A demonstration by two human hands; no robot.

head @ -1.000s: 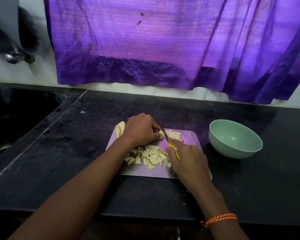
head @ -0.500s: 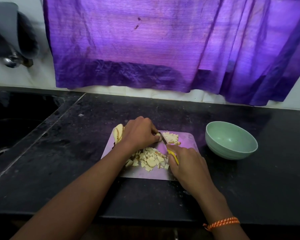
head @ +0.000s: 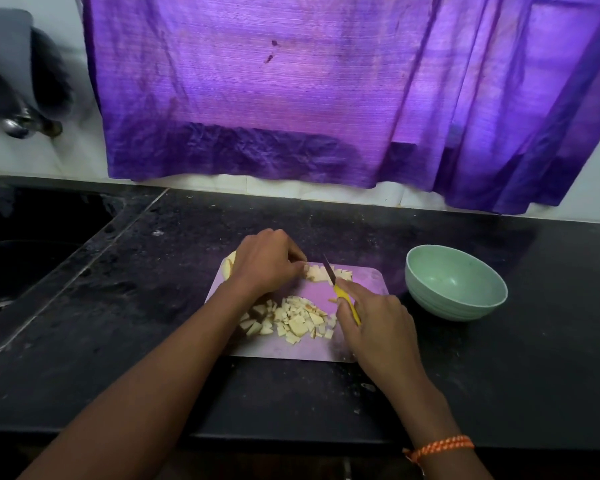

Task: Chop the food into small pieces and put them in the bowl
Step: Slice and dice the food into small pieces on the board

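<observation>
A pale cutting board [head: 368, 275] lies on the black counter. A heap of small chopped pale pieces [head: 297, 320] sits on its near half. At the board's far edge, my left hand [head: 267, 263] curls its fingers over a strip of food [head: 317, 273] and holds it down. An uncut chunk [head: 230, 266] shows behind that hand. My right hand [head: 374, 318] grips a yellow-handled knife [head: 338, 291], whose blade crosses the strip. An empty green bowl [head: 456, 282] stands right of the board.
A dark sink [head: 32, 251] is set into the counter [head: 499, 375] on the left, with a tap [head: 18, 124] on the wall above it. A purple curtain [head: 309, 91] hangs behind the counter.
The knife blade has shifted slightly right along the strip, with more cut bits lying beside it. The left hand stays on the food. The camera moved a little.
</observation>
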